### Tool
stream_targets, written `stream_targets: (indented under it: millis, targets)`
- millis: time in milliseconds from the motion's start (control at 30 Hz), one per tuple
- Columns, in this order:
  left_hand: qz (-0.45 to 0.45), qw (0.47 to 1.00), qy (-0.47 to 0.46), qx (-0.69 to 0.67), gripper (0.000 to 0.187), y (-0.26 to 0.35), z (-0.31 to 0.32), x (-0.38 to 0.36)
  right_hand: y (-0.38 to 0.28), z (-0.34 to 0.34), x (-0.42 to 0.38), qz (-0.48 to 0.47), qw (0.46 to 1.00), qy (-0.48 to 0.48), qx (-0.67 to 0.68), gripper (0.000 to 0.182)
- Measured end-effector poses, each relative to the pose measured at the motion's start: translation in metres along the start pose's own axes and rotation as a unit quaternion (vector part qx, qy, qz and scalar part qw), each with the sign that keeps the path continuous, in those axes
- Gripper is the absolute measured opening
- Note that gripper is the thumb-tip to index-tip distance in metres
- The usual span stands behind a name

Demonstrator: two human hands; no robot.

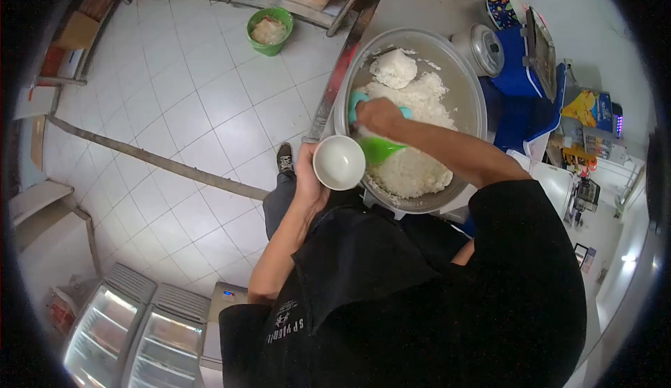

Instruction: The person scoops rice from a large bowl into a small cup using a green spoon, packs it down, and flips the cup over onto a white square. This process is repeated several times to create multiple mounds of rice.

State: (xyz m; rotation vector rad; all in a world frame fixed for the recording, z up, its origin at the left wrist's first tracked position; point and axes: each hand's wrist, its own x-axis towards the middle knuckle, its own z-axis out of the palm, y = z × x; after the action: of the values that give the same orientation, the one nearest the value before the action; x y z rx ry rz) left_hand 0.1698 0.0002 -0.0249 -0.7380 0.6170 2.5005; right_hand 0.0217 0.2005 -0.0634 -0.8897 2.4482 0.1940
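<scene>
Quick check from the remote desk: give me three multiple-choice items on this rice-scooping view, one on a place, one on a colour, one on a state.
1. Where is the white bowl?
A. in the left hand, beside the big metal pot
B. on the floor
C. inside the pot

2. What colour is the scoop in the right hand?
A. red
B. green
C. black

3. What state is the white bowl in?
A. heaped with rice
B. upside down
C. empty

Key: 1 A, the left hand holds it at the pot's rim; 2 B, its head is bright green against the rice; 3 C, its white inside is bare.
</scene>
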Motion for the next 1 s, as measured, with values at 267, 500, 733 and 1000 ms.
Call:
stream_targets:
  millis: [267, 500, 733, 1000]
  targets:
    - [0.007, 1.0, -0.009, -0.013, 0.046, 0.007, 0.005, 0.005, 0.092, -0.099, -0.052, 0.238, 0.955, 0.032, 0.173, 0.064]
    - [0.013, 0.998, 0.04, 0.057, 0.041, 0.005, 0.011, -0.001, 0.054, -0.027, -0.068, 0.266, 0.944, -0.145, 0.132, 0.055]
    - [-0.01, 0.995, -0.018, 0.102, 0.04, 0.009, 0.014, -0.001, 0.045, 0.006, -0.037, 0.344, 0.917, -0.111, 0.17, 0.049]
    - [-0.029, 0.997, 0.033, 0.058, 0.038, 0.015, 0.018, -0.01, 0.051, -0.018, -0.068, 0.4, 0.806, 0.014, 0.436, 0.065]
